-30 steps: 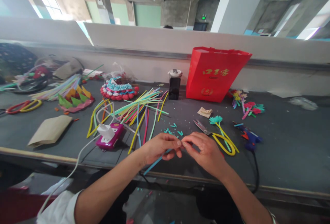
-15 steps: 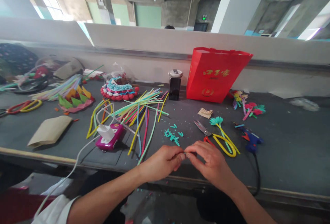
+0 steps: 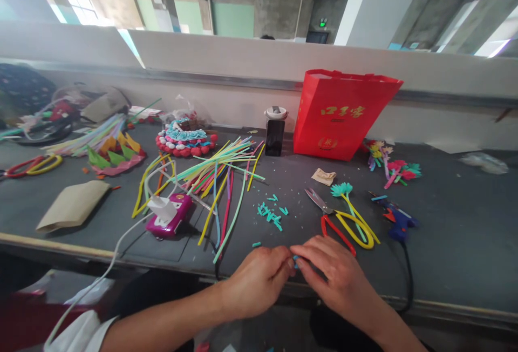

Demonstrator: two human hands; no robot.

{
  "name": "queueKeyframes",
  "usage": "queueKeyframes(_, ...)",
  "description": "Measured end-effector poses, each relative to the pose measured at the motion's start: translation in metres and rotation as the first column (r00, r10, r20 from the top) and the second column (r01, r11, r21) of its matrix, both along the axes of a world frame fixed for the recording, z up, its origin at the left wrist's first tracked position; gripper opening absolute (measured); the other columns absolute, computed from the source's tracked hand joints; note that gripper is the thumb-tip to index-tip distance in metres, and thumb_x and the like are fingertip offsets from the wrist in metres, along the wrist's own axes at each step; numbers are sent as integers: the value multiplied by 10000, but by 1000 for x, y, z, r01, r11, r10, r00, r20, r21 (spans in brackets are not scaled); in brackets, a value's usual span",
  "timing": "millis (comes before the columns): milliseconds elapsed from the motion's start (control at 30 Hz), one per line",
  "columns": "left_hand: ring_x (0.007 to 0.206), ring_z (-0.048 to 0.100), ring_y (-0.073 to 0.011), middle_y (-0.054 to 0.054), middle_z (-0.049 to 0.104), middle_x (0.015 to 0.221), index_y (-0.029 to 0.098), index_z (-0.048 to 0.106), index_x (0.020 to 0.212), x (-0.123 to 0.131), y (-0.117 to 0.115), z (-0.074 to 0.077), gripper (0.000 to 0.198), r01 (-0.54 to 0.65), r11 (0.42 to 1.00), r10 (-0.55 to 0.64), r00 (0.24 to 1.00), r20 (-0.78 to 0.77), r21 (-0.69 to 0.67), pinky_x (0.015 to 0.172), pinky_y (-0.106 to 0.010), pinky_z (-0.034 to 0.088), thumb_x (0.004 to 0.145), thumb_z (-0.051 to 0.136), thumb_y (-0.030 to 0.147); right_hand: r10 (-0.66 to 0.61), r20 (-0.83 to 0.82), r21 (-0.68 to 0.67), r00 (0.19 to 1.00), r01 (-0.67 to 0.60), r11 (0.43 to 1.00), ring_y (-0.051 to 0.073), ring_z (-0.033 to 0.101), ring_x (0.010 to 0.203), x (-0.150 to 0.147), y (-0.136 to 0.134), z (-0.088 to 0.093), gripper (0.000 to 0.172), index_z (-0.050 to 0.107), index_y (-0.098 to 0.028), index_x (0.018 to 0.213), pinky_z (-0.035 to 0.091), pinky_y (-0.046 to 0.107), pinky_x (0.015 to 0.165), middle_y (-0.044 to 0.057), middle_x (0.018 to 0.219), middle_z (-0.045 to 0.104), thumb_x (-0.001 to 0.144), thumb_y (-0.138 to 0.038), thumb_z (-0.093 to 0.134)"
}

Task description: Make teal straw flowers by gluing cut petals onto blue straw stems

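At the table's front edge, my left hand (image 3: 261, 279) and my right hand (image 3: 338, 271) meet with fingertips pinched together. Between them a small blue piece (image 3: 296, 261) shows, mostly covered by the fingers; it looks like a short bit of pipe cleaner. Just beyond my left hand lies a single teal snippet (image 3: 256, 244), and past it a heap of teal snippets (image 3: 270, 215). Scissors (image 3: 319, 201) with one red and one yellow handle lie beyond my right hand. Beside them rests a teal flower (image 3: 342, 190) on a stem.
A blue glue gun (image 3: 400, 224) lies at right, its black cord over the edge. Left are a purple power socket (image 3: 169, 217), colourful pipe cleaners (image 3: 220, 166) and a tan paper packet (image 3: 73, 206). Behind stand a phone (image 3: 274, 137) and a red bag (image 3: 343, 117).
Both hands have shifted down toward the table edge, still pinched together. More of the blue piece shows between the fingers. A teal snippet and the red scissor handle are now uncovered.
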State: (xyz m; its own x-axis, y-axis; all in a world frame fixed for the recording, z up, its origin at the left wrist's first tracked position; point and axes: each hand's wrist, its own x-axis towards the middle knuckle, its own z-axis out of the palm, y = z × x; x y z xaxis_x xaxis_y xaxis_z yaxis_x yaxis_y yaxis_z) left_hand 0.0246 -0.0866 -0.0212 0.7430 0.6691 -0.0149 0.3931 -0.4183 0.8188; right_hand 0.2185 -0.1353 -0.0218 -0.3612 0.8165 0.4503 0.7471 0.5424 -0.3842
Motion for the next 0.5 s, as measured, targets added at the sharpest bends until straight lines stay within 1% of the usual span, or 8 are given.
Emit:
queueKeyframes(133,619,450,-106,24,510,683,187,495,781,-1,2,-3,256,6,999,-5,999,32,-37,588,-221,325,969,362,299,59,107,7,993,-60,998,193,586,879,5,0,11,232,600,-215,1164,419,381,845,46,982,667,938,-242,555)
queueKeyframes(167,617,450,-107,22,515,684,187,495,781,-2,2,-4,256,8,999,-8,1000,20,-33,586,-223,325,969,364,302,44,144,38,989,-50,998,205,588,907,5,0,13,231,614,-221,1158,408,403,874,51,1004,672,936,-255,561)
queueKeyframes(233,617,456,-112,14,530,690,185,497,793,-4,2,-5,233,20,1000,-20,1000,-23,-13,590,-230,330,962,372,286,-32,205,141,978,3,990,235,589,963,4,0,15,209,648,-239,1123,376,450,920,59,1037,686,940,-269,553)
queueKeyframes(300,612,457,-118,7,541,694,186,498,812,-5,1,-5,195,30,1000,-30,997,-64,5,588,-236,332,950,382,260,-103,227,236,968,48,971,252,590,993,0,-1,12,198,670,-248,1093,349,473,943,58,1051,701,945,-281,542)
queueKeyframes(333,609,455,-119,5,543,698,187,496,818,-5,1,-4,181,35,999,-35,997,-71,9,585,-237,332,945,385,251,-116,228,269,967,52,962,253,594,991,-3,-2,10,199,673,-241,1087,341,472,948,53,1046,710,948,-290,539)
queueKeyframes(400,609,455,-117,6,543,708,191,487,814,-6,0,-3,171,47,999,-47,997,-58,0,583,-231,333,943,391,249,-96,228,299,969,24,954,238,604,953,-9,-3,5,206,668,-203,1077,338,456,948,45,997,722,963,-275,512)
queueKeyframes(500,603,424,-107,24,495,678,190,464,751,-7,1,-2,235,48,998,-49,998,-30,-41,575,-218,329,953,394,289,-58,205,304,977,-7,953,212,603,861,-15,-4,0,214,661,-151,994,360,417,898,44,856,707,982,-211,456)
